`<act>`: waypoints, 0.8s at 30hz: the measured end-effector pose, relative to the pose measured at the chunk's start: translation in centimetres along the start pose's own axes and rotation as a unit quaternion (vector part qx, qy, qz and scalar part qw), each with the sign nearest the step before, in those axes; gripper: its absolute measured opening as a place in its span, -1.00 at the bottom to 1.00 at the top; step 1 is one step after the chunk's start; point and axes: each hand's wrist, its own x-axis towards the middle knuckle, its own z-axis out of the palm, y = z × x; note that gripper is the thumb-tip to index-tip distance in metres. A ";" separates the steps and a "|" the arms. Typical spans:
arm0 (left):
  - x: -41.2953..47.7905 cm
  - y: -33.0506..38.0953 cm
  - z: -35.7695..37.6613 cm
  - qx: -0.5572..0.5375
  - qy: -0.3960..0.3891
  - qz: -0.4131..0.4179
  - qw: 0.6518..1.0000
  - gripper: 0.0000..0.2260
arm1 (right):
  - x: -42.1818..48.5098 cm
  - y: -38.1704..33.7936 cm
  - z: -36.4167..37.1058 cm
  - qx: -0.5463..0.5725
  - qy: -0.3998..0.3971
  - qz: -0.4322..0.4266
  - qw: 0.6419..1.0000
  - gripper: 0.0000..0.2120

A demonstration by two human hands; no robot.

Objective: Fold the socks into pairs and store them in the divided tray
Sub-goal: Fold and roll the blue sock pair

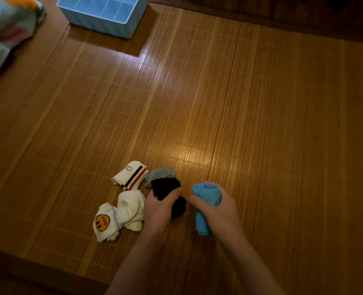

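Observation:
My left hand [158, 209] grips a rolled black sock bundle [167, 188] low on the bamboo mat. Beside it, my right hand [216, 207] grips a rolled light-blue sock bundle [206, 193], whose lower end sticks out under the palm. A grey sock bundle [160, 173] lies just behind the black one. To the left are a white bundle with red and black stripes [130, 173], a plain white bundle [131, 206] and a white bundle with a yellow smiley face [105, 223]. The light-blue divided tray [104, 25] stands far off at the top left, its visible compartments empty.
A bamboo mat [240, 103] covers the floor between the socks and the tray. A folded colourful blanket [8, 28] lies at the top left edge. Dark floor borders the mat at the bottom left and along the top right.

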 end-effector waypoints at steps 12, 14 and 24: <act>-1.1 0.4 -1.7 -0.044 -0.047 -0.008 0.998 -0.77 | 1.1 0.6 -0.2 0.059 -0.014 0.052 0.997 -0.71; -1.4 0.3 -1.9 -0.023 -0.048 0.001 0.999 -0.79 | 1.1 0.8 0.0 0.052 0.008 0.048 0.997 -0.70; -2.3 -0.3 -2.4 0.266 -0.018 0.213 0.940 -0.68 | -0.6 1.4 4.2 -0.077 0.063 -0.061 0.993 -0.62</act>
